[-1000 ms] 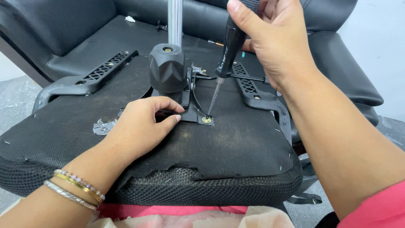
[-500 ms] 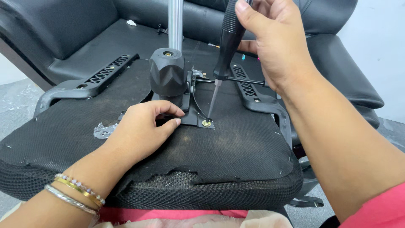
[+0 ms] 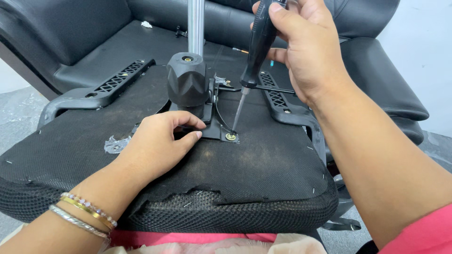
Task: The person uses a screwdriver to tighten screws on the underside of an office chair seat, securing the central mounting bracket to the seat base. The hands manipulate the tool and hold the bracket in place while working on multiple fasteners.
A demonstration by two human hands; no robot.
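Fingers of the left hand [image 3: 157, 146] lie spread and flat on the upturned chair seat [image 3: 263, 174], their tips pressing the near edge of the black metal mounting plate [image 3: 214, 131] and closed on nothing; bangles [image 3: 82, 214] ring that wrist at about 7 o'clock from the plate. At 12 o'clock from the fingertips stands the black cylinder housing [image 3: 187, 77] with its silver gas-lift column [image 3: 196, 26] rising out of frame. Just right of the left fingertips, at about 3 o'clock and very near, sits the brass-coloured screw [image 3: 231, 137] at the plate's corner. The screwdriver [image 3: 254, 51] meets it, its long axis running from the screw up toward 1 o'clock, nearly upright with a slight lean to the right. The right hand [image 3: 306, 51] is wrapped tight around the black handle, well above the screw, so the left hand is the nearer one to it. Black armrest brackets [image 3: 117, 84] flank the plate at 10 and 2 o'clock. The seat's fabric underside is dusty, torn along the near edge and stapled; behind it stands a black leather sofa [image 3: 80, 33], with a pale wall at the far right
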